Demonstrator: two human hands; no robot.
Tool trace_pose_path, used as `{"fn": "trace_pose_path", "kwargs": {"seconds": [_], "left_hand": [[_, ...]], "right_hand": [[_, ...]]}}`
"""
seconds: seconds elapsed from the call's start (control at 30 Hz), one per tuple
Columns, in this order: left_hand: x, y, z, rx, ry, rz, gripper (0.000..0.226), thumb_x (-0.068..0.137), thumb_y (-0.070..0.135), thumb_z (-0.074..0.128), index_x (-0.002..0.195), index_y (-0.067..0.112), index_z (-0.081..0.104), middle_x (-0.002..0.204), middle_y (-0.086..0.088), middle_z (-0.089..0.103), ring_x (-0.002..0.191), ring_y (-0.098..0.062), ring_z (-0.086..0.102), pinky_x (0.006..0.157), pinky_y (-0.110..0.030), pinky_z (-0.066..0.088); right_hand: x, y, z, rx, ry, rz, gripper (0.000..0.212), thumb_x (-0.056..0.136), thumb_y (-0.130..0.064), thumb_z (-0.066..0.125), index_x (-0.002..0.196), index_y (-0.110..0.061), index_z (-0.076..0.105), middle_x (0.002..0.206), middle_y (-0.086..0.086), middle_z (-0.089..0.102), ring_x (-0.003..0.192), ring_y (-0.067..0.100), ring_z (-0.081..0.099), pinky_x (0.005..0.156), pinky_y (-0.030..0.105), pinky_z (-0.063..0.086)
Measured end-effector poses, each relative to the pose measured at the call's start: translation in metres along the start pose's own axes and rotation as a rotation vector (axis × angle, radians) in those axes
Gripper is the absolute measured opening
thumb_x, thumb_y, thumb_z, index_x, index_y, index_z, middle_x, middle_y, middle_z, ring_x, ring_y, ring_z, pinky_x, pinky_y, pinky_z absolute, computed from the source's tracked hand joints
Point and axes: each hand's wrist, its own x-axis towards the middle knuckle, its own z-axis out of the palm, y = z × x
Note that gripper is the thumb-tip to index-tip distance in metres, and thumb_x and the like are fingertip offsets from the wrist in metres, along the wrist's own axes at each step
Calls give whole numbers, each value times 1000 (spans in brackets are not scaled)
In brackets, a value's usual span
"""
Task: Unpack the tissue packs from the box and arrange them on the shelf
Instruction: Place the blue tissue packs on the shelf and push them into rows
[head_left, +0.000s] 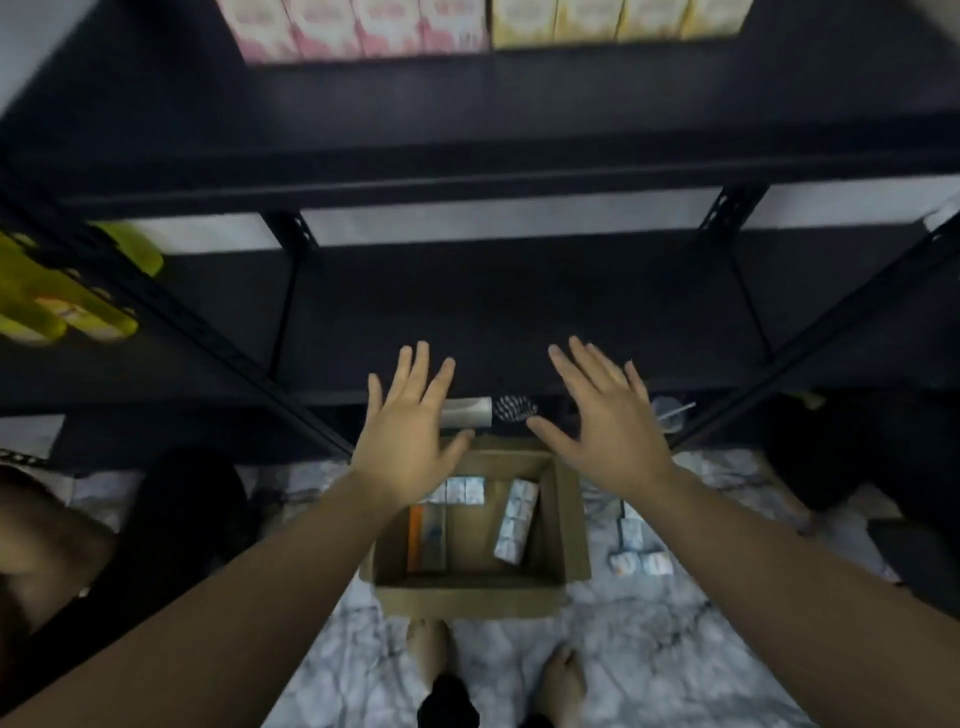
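Both hands (410, 436) spread above box (467, 592); labels unreadable.

Bare forearms, bare feet, sleeveless.

Below me the marbled floor (649, 670) carries the open cardboard box (470, 597), which sits right against the foot of the black shelf (519, 306). My bare feet (428, 652) stand on the floor just at the box's near side. To the right of the box a small cluster of tissue packs (640, 552) lies on the floor. On the shelf's top board, pink cartons (358, 26) and yellow cartons (618, 18) stand in a row along the back edge. Yellow bottles (57, 306) lie at the far left on the neighbouring board.
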Motion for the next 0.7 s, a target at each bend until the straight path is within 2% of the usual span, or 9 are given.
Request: {"fn": "trace_pose_path", "kwargs": {"seconds": [0.13,0.27,0.4,0.53,0.7], "left_hand": [[-4,-30,80,-47,-172,-13,83,102,57,48,165,25,6,173,-1,-12,158,-22,-14,128,-56,2],[0,-67,174,-121,-308,-11,76,102,51,53,163,23,19,173,1,-1,160,-25,1,128,-52,10],[-4,-105,274,-230,-394,-11,77,99,46,61,163,25,23,172,-1,17,158,-24,16,126,-51,19],[7,-143,357,-300,-406,17,80,96,58,60,162,24,28,168,-2,30,155,-21,25,125,-46,27],[40,-183,455,-190,-400,22,84,90,38,75,160,18,34,166,-10,31,152,-29,29,125,-44,27]], "right_hand": [[-24,17,75,76,-160,144,86,95,-74,41,165,-31,15,172,-2,18,157,23,19,126,49,18],[-51,25,155,242,-312,287,92,94,-70,53,165,-28,13,169,-1,26,153,21,25,123,36,26],[-73,39,254,326,-432,444,96,90,-71,56,165,-32,11,163,4,35,148,26,33,118,42,36],[-63,61,350,335,-493,560,100,81,-82,51,163,-36,15,158,6,39,144,29,39,114,45,42],[-36,95,458,363,-523,649,98,88,-72,61,163,-31,14,161,7,35,146,32,37,118,47,37]]}}
